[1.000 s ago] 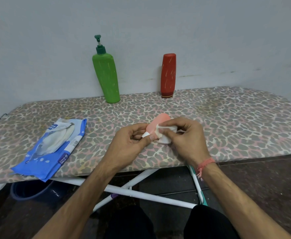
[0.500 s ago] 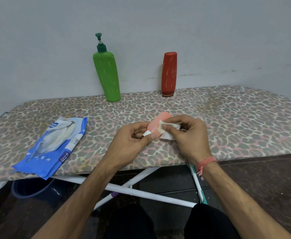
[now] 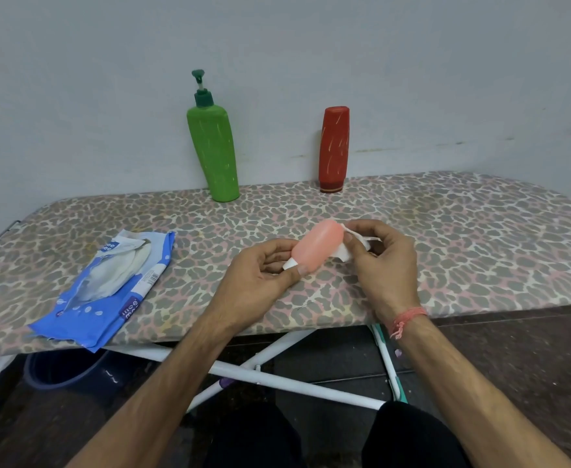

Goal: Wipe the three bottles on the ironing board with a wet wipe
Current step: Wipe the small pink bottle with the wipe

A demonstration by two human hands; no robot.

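A small pink bottle [image 3: 316,246] with a white cap lies tilted above the leopard-print ironing board [image 3: 480,238], its cap end pinched by my left hand [image 3: 260,278]. Beside the bottle's far end, my right hand [image 3: 383,265] pinches a crumpled white wet wipe [image 3: 356,244] that touches the bottle's right side. A tall green pump bottle [image 3: 215,153] stands upright at the board's back edge against the wall. To its right a red bottle [image 3: 334,148] stands on its cap.
A blue wet-wipe pack [image 3: 108,288] lies open on the left of the board near its front edge. Under the board are white legs [image 3: 277,376] and a dark blue tub [image 3: 64,369] on the floor. A pale wall rises behind.
My right hand has drawn the wipe from the bottle's front round to its far right side, leaving more of the pink bottle showing. My left hand keeps its hold.
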